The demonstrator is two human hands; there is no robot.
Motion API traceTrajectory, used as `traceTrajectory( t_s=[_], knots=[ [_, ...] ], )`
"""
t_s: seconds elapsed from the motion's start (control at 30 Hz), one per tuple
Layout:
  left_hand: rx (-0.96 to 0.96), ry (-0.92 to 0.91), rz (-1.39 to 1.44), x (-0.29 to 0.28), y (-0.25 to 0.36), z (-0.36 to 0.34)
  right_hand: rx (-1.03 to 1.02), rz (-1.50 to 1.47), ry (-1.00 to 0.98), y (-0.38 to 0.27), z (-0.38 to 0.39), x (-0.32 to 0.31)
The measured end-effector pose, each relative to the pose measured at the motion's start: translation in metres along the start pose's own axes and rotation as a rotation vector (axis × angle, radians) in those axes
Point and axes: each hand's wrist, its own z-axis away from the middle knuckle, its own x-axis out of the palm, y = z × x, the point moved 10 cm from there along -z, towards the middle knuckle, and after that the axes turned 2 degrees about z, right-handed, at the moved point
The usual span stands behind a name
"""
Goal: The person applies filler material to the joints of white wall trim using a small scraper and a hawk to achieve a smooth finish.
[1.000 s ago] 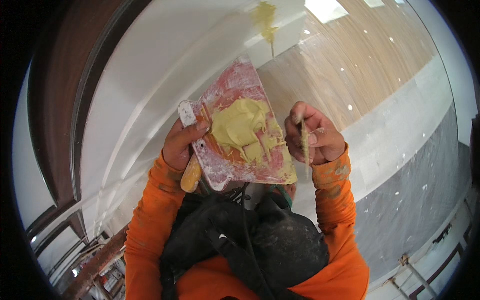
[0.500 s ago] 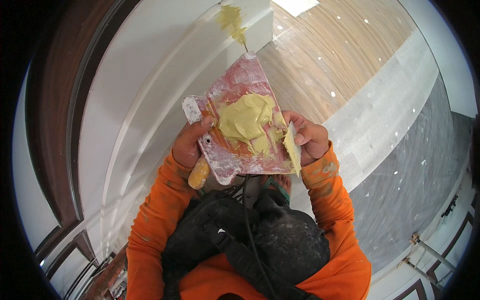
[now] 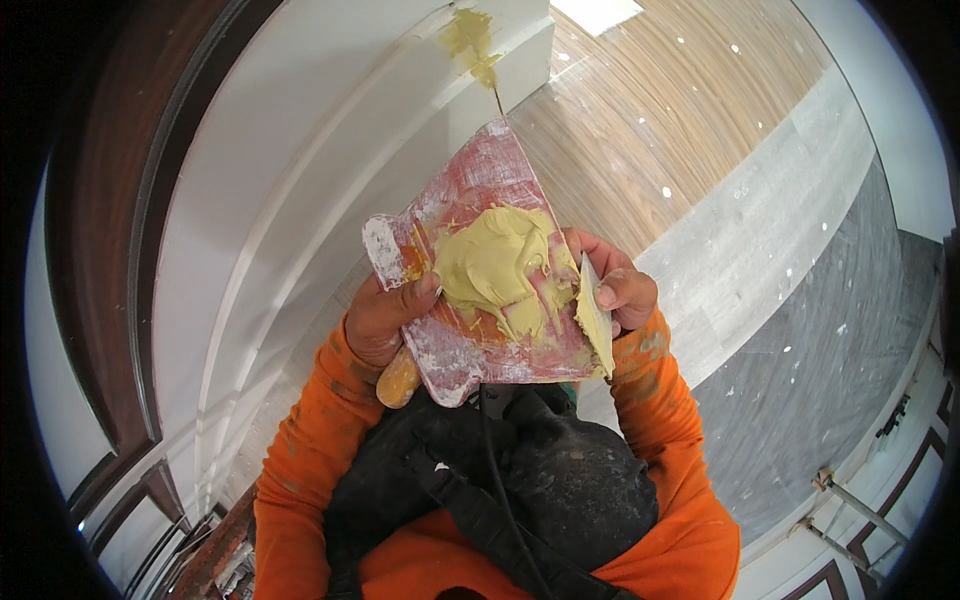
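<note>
The left hand (image 3: pixel 392 312), left of the frame's centre, is closed on the left edge of a pink, white-smeared board (image 3: pixel 488 172), its thumb laid over the upper face. The right hand (image 3: pixel 625 290), right of centre, pinches a thin flat blade (image 3: pixel 597 318) between thumb and fingers; yellow paste coats the blade's left face, which stands at the board's right edge, though I cannot tell whether the two touch. A thick mound of yellow putty (image 3: pixel 493 260) lies on the board at the centre of the frame. Just below the left hand projects a rounded yellow handle (image 3: pixel 399 380), the rest of it hidden. Orange sleeves (image 3: pixel 305 460), stained at the cuffs, lead to the lower edge, with black cloth (image 3: pixel 575 485) between them. At upper centre, a yellow patch (image 3: pixel 468 42) marks a white panel (image 3: pixel 400 60). White-spotted, wood-patterned flooring (image 3: pixel 650 120) occupies the upper right, bordered by a pale band (image 3: pixel 745 225) and, farther right, a grey area (image 3: pixel 830 345). Dark wood trim (image 3: pixel 115 190) curves down the left side.
</note>
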Motion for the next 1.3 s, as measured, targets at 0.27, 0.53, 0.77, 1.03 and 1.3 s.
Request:
traceTrajectory(
  t_s=[0.27,0.53,0.77,1.03,1.3],
  knots=[
    [0.087,0.084,-0.071,-0.009,0.007,0.005,0.049,0.076,0.082,-0.001,-0.004,-0.032],
    [0.164,0.096,-0.150,-0.019,0.024,0.005,-0.495,0.538,0.400,-0.084,0.045,-0.012],
    [0.176,0.084,-0.061,-0.009,0.026,0.003,-0.945,1.532,0.191,-0.058,0.070,0.089],
    [0.149,0.050,0.118,0.002,0.023,0.004,-1.056,1.436,0.019,-0.051,0.061,0.073],
    [0.215,0.083,0.012,0.000,0.029,0.011,-0.997,1.488,0.134,-0.056,0.055,0.064]
  ],
)
